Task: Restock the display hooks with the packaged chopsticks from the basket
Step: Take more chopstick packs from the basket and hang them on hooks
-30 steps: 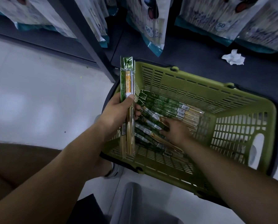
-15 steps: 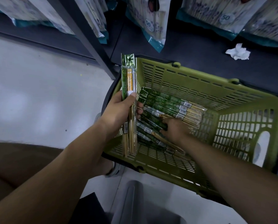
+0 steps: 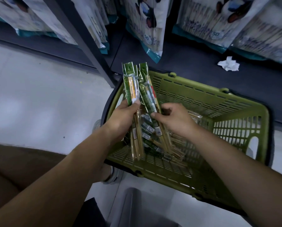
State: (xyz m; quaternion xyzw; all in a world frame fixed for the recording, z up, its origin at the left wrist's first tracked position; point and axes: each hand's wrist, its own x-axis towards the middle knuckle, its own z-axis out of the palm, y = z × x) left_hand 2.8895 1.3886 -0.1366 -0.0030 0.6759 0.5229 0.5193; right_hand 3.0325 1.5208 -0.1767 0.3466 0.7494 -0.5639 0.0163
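Lifted out of the pile since a moment ago, the right hand [image 3: 174, 118] now pinches a green-and-gold cellophane pack of bamboo chopsticks [image 3: 149, 99], bringing it beside the matching pack [image 3: 132, 89] gripped upright in the left hand [image 3: 120, 118]. Both hands are close together above the slotted olive-green plastic basket [image 3: 202, 95], where more packs [image 3: 147, 129] lie. Gathering seems under way; no hooks are in view. The pack tops stand near the dark metal shelf upright [image 3: 81, 43], with pale floor [image 3: 30, 104] on the left.

L hand [image 3: 120, 118] & R hand [image 3: 174, 119] bare; forearms [image 3: 63, 177] bare to frame edge. Brown trouser leg [image 3: 14, 169] lower left. Grey sneaker [image 3: 116, 176] btm centre; 2nd grey shoe [image 3: 96, 126] mid-left.
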